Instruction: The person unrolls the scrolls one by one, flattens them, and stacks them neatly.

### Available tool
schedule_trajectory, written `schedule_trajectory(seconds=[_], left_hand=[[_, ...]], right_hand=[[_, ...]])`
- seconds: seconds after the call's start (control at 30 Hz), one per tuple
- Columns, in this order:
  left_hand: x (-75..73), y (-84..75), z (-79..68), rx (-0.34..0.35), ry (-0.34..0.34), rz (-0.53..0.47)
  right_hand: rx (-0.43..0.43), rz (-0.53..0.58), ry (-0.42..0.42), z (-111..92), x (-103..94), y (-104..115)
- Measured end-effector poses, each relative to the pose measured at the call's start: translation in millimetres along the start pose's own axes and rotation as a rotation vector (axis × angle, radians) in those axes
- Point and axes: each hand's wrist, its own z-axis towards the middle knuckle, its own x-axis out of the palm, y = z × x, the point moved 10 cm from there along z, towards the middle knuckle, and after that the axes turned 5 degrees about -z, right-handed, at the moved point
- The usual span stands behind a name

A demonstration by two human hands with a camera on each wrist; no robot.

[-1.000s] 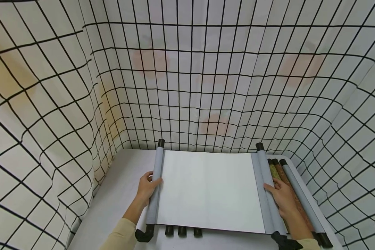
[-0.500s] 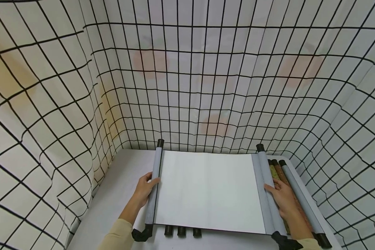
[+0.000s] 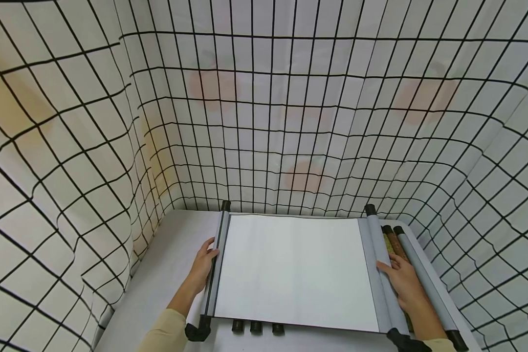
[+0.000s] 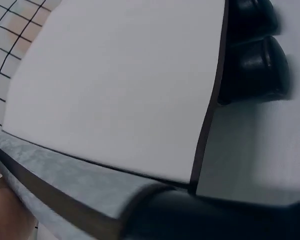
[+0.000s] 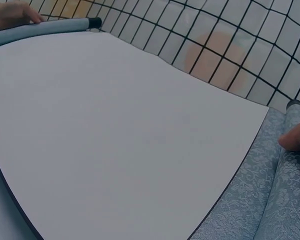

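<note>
A blank white scroll [image 3: 295,274] lies unrolled between two rods wrapped in patterned grey-blue cloth. My left hand [image 3: 201,268] holds the left rod [image 3: 211,288] near its middle, thumb on top. A dark strip runs along this rod, and its black end cap [image 4: 215,215] is close in the left wrist view. My right hand [image 3: 407,283] grips the right rod [image 3: 375,234]; the thumb [image 5: 295,137] presses on the cloth in the right wrist view. The undersides of both rods and some fingers are hidden.
Black ends of several rolled scrolls [image 3: 256,327] stick out under the sheet's front edge. At right lie a green roll [image 3: 388,243], a brown roll [image 3: 397,244] and a grey-blue roll [image 3: 427,283]. Black wire mesh [image 3: 268,146] walls in the white table [image 3: 158,274].
The left rod has turned and shifted slightly left with my left hand, baring its dark strip and a grey-blue cloth band. The right rod and my right hand have moved slightly right.
</note>
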Motion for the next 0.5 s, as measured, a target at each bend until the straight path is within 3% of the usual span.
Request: schedule_trajectory(seconds=[0.27,0.5], left_hand=[[-2.0,-2.2,0.9,0.010,-0.064,0.221],[-5.6,-2.5,2.3,0.024,-0.078,0.201]], right_hand=[[-0.019,-0.010,0.004,-0.2,-0.2,-0.6],[-0.052,-0.029,0.006,2.5,-4.0,1.0]])
